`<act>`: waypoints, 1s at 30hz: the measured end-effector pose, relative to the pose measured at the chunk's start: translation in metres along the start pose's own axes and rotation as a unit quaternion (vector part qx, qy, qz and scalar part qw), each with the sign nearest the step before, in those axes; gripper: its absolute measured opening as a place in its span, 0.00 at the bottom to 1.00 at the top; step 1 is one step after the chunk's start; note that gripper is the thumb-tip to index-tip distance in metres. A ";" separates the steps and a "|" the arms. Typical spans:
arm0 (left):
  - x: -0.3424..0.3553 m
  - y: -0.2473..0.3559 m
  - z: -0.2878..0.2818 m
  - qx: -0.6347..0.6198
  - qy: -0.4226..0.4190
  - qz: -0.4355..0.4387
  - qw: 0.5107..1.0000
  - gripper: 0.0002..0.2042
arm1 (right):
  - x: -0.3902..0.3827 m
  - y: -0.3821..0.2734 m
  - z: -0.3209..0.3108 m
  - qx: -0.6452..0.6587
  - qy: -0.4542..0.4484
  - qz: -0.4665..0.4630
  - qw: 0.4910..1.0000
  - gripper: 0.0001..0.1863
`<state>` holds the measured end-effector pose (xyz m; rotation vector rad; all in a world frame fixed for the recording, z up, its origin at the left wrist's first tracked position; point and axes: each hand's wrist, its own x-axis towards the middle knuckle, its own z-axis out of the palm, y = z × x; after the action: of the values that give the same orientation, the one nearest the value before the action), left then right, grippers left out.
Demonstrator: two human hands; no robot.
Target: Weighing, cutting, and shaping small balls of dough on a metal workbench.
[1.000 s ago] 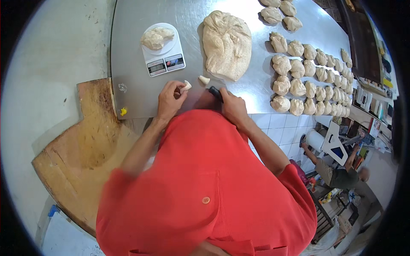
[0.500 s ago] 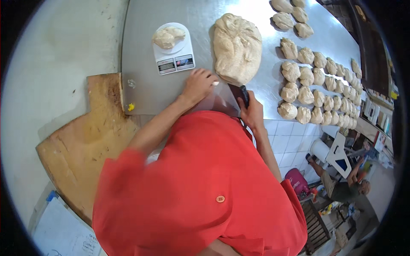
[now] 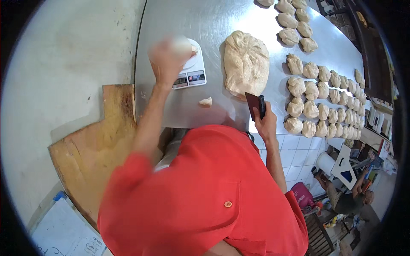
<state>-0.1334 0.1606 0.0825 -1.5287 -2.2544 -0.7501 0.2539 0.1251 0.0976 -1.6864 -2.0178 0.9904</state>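
My left hand (image 3: 165, 55) is over the plate of a white kitchen scale (image 3: 197, 66). It is smeared by motion. Something pale shows at its fingers, and I cannot tell whether they grip it. A bit of a dough piece (image 3: 194, 50) shows on the plate beside the hand. My right hand (image 3: 267, 121) is closed around the black handle of a dough scraper (image 3: 253, 104). Its dark flat blade is at the near end of a big slab of dough (image 3: 247, 64). A small scrap of dough (image 3: 206, 101) lies alone between the scale and my body.
Rows of portioned dough pieces (image 3: 311, 89) cover the right part of the steel table (image 3: 183, 112). A wooden board (image 3: 92, 158) adjoins the table at the left, beside the wall. Another person (image 3: 348, 200) is in the background at lower right.
My left hand has moved up and left from the table to the scale. The small dough scrap now lies free on the table. The right hand has raised the scraper slightly.
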 end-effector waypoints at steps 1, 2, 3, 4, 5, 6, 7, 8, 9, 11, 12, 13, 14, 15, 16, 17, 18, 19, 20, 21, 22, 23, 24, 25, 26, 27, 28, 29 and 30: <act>-0.005 0.014 -0.014 -0.035 0.026 -0.014 0.999 0.23 | 0.000 -0.001 0.002 0.015 0.012 0.007 1.000 0.15; -0.017 0.023 -0.024 -0.037 0.028 -0.013 0.999 0.23 | -0.002 -0.002 0.003 0.029 0.020 0.013 0.999 0.15; -0.033 0.030 -0.030 -0.174 -0.025 -0.050 0.983 0.21 | -0.003 -0.004 0.004 0.044 0.027 0.019 0.998 0.15; -0.054 0.037 -0.035 -0.306 -0.077 -0.089 0.945 0.19 | -0.004 -0.004 0.004 0.056 0.032 0.023 0.998 0.15; -0.079 0.041 -0.034 -0.330 -0.193 -0.080 0.921 0.18 | 0.001 -0.008 0.004 0.055 0.032 0.054 0.997 0.16; -0.105 0.046 -0.033 -0.347 -0.307 -0.072 0.884 0.18 | 0.008 -0.013 0.004 0.057 0.031 0.084 0.994 0.17; -0.126 0.055 -0.033 -0.287 -0.330 -0.007 0.899 0.17 | 0.018 -0.014 0.004 0.057 0.025 0.082 0.995 0.17; -0.150 0.060 -0.027 -0.278 -0.290 0.016 0.916 0.17 | 0.032 -0.012 0.002 0.126 0.056 0.051 0.989 0.18; -0.167 0.062 -0.020 -0.269 -0.253 0.044 0.928 0.17 | 0.042 -0.013 0.002 0.195 0.092 0.024 0.976 0.19; -0.180 0.055 -0.016 -0.276 -0.273 0.022 0.921 0.17 | 0.057 -0.058 -0.020 0.239 0.078 0.058 0.966 0.21; -0.182 0.055 -0.013 -0.293 -0.293 0.008 0.910 0.17 | 0.063 -0.064 -0.022 0.238 0.083 0.060 0.966 0.21; -0.183 0.054 -0.011 -0.306 -0.311 -0.010 0.900 0.17 | 0.070 -0.068 -0.021 0.206 0.141 0.036 0.968 0.20; -0.183 0.053 -0.009 -0.320 -0.329 -0.027 0.888 0.18 | 0.073 -0.070 -0.020 0.172 0.199 0.012 0.965 0.20; -0.181 0.054 -0.008 -0.323 -0.326 -0.030 0.888 0.18 | 0.074 -0.069 -0.021 0.169 0.198 0.008 0.966 0.20; -0.179 0.053 -0.007 -0.322 -0.334 -0.031 0.885 0.17 | 0.073 -0.065 -0.022 0.153 0.202 0.000 0.967 0.20; -0.178 0.052 -0.007 -0.320 -0.341 -0.034 0.883 0.17 | 0.071 -0.057 -0.022 0.138 0.205 -0.010 0.969 0.19; -0.177 0.051 -0.008 -0.319 -0.349 -0.037 0.881 0.17 | 0.069 -0.047 -0.021 0.122 0.207 -0.020 0.970 0.19; -0.176 0.050 -0.008 -0.317 -0.356 -0.040 0.878 0.17 | 0.068 -0.039 -0.020 0.107 0.209 -0.030 0.972 0.19; -0.175 0.048 -0.011 -0.319 -0.356 -0.044 0.877 0.17 | 0.062 -0.029 -0.018 0.107 0.166 -0.013 0.980 0.17; -0.175 0.047 -0.014 -0.320 -0.359 -0.045 0.876 0.17 | 0.057 -0.021 -0.013 0.107 0.122 0.005 0.987 0.15; -0.171 0.047 -0.017 -0.322 -0.362 -0.043 0.874 0.16 | 0.050 -0.014 -0.006 0.104 0.122 0.004 0.987 0.15; -0.166 0.046 -0.018 -0.324 -0.365 -0.040 0.872 0.16 | 0.045 -0.011 0.004 0.069 0.061 0.022 0.995 0.13; -0.161 0.045 -0.020 -0.325 -0.367 -0.037 0.871 0.16 | 0.044 -0.011 0.013 0.035 -0.001 0.040 0.999 0.11; -0.155 0.042 -0.020 -0.318 -0.341 -0.029 0.884 0.16 | 0.043 -0.021 0.023 0.043 -0.041 -0.004 0.998 0.10; -0.149 0.038 -0.020 -0.309 -0.317 -0.019 0.897 0.15 | 0.041 -0.032 0.036 0.053 -0.081 -0.046 0.994 0.10; -0.139 0.033 -0.018 -0.311 -0.319 -0.016 0.895 0.15 | 0.044 -0.039 0.052 0.076 -0.132 -0.071 0.986 0.10; -0.125 0.026 -0.014 -0.299 -0.279 -0.009 0.913 0.15 | 0.053 -0.048 0.061 0.032 -0.149 -0.124 0.980 0.10; -0.111 0.019 -0.010 -0.285 -0.238 -0.005 0.929 0.16 | 0.065 -0.065 0.071 -0.011 -0.168 -0.176 0.970 0.10; -0.089 0.015 -0.009 -0.245 -0.194 0.018 0.950 0.17 | 0.078 -0.077 0.086 0.032 -0.133 -0.176 0.975 0.10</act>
<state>-0.0862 0.0925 0.0465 -2.0961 -2.4196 -1.1509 0.1234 0.1698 0.0759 -1.1538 -2.3174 1.1834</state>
